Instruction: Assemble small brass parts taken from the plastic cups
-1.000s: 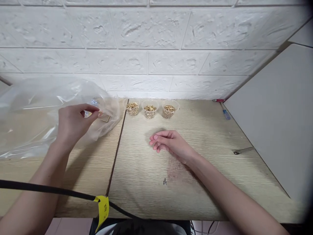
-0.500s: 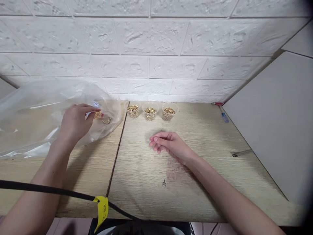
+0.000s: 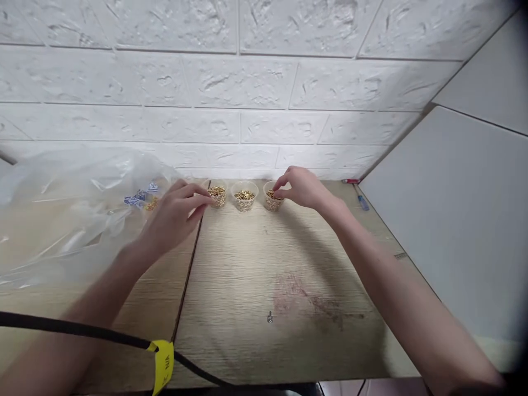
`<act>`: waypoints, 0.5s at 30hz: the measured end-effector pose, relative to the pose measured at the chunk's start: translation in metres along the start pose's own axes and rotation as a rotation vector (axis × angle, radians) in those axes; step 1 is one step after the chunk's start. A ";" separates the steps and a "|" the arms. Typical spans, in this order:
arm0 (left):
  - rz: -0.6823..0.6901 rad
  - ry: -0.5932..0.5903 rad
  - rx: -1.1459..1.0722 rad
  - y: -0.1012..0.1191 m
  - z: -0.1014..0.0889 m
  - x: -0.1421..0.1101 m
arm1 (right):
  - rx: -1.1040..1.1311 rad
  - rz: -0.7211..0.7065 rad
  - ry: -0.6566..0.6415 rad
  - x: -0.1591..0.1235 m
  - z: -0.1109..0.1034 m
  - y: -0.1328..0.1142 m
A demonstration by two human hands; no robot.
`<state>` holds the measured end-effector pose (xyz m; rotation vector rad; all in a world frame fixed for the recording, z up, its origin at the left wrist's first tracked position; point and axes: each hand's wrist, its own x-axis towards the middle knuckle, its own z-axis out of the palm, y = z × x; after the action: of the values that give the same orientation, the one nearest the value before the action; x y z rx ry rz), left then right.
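Observation:
Three small clear cups of brass-coloured pins stand in a row at the back of the wooden table (image 3: 247, 275). My left hand (image 3: 175, 217) reaches to the left cup (image 3: 217, 196), thumb and fingers pinched at its rim. My right hand (image 3: 301, 187) is at the right cup (image 3: 272, 201), fingertips pinched together over its contents. The middle cup (image 3: 244, 197) stands untouched between them. What the fingers hold, if anything, is too small to see.
A large clear plastic bag (image 3: 70, 209) with small printed packets lies at the left. A small screw (image 3: 269, 317) rests on the near table. A blue-handled tool (image 3: 362, 202) lies by the grey side panel (image 3: 454, 220). A black cable with a yellow tag (image 3: 161, 366) crosses the front.
My left hand left the plastic bag and moved right to the left cup. My right hand lifted off the table and reached forward to the right cup. The camera tilted slightly.

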<state>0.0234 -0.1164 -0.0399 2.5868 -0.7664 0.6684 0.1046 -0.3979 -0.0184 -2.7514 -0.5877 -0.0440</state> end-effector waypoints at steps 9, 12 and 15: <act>0.030 -0.107 -0.008 0.005 0.014 0.036 | -0.023 0.005 0.016 0.007 0.012 0.002; 0.021 -0.160 0.004 0.005 0.022 0.053 | -0.058 0.003 0.002 0.007 0.012 0.000; 0.027 -0.265 -0.005 0.004 0.037 0.073 | -0.081 -0.001 -0.016 0.008 0.011 -0.003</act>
<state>0.0875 -0.1661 -0.0306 2.6970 -0.8821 0.3334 0.1106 -0.3887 -0.0271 -2.8321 -0.6038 -0.0466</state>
